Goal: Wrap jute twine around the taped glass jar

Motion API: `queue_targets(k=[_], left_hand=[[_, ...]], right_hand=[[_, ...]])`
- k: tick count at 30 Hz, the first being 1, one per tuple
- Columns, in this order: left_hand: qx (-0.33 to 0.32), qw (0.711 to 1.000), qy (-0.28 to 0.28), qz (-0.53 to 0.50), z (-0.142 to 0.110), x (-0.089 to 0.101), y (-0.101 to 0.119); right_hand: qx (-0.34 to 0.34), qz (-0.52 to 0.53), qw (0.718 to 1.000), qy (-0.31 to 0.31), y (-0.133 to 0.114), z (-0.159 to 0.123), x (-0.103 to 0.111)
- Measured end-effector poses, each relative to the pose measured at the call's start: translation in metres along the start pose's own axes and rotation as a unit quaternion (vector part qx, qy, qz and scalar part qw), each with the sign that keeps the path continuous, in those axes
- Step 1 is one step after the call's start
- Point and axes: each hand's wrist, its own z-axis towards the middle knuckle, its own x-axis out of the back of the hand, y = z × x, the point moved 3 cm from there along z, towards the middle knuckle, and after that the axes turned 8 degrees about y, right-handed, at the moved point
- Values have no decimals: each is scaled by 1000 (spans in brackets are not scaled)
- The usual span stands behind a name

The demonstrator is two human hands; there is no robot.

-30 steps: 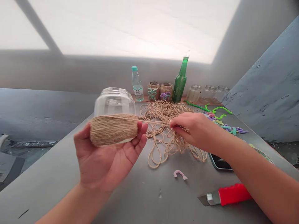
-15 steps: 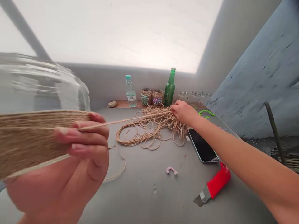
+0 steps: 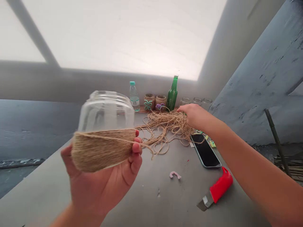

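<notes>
My left hand (image 3: 101, 189) grips a clear glass jar (image 3: 106, 116) from below, tilted, with its mouth end up. Brown jute twine (image 3: 104, 151) is wound in a broad band around the jar. One strand crosses the band slantwise, passes under my left fingertips and hangs slack to their right. My right hand (image 3: 195, 116) reaches to the back of the table, its bent fingers at a loose heap of the same twine (image 3: 165, 121). Those fingertips are partly hidden, seemingly closed on the twine.
On the table lie a phone (image 3: 206, 153), a red-handled utility knife (image 3: 219, 190) with its blade exposed, and a pink fuzzy piece (image 3: 175, 175). Behind stand a water bottle (image 3: 134, 99), a green bottle (image 3: 172, 94), two twine-wrapped jars (image 3: 149, 98) and several glass jars (image 3: 185, 101).
My left hand has carried the jar away from the camera and to the right. The strand between the hands, taut before, now hangs slack. My right hand has shifted slightly right at the heap.
</notes>
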Motion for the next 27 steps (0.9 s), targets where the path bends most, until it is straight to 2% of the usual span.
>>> queue_targets(k=[3, 4, 7, 9, 11, 12, 17, 20, 22, 25, 27], left_hand=[[26, 999, -25, 6, 7, -4, -15], [24, 999, -31, 17, 9, -4, -19], [6, 998, -38, 41, 15, -3, -26], [-19, 999, -25, 39, 17, 0, -29], [-40, 998, 3, 39, 18, 4, -31], [-46, 998, 17, 42, 18, 6, -31], [-31, 995, 52, 78, 21, 14, -35], [-28, 991, 72, 108, 25, 18, -35], [-32, 989, 83, 118, 27, 19, -33], [-40, 988, 91, 119, 29, 21, -29], [-44, 988, 90, 119, 30, 20, -26]], right_hand=[[21, 74, 993, 91, -31, -36, 32], [41, 173, 978, 113, -41, -48, 38], [108, 390, 913, 48, -66, -74, 33], [114, 452, 884, -40, -75, -79, 19], [111, 474, 868, -98, -77, -78, 7], [115, 475, 866, -108, -76, -76, 3], [160, 415, 893, -71, -68, -69, 1], [146, 405, 900, -73, -63, -68, 4], [115, 438, 886, -95, -59, -68, 4], [85, 516, 840, -147, -57, -69, 4], [81, 538, 823, -164, -57, -70, 3]])
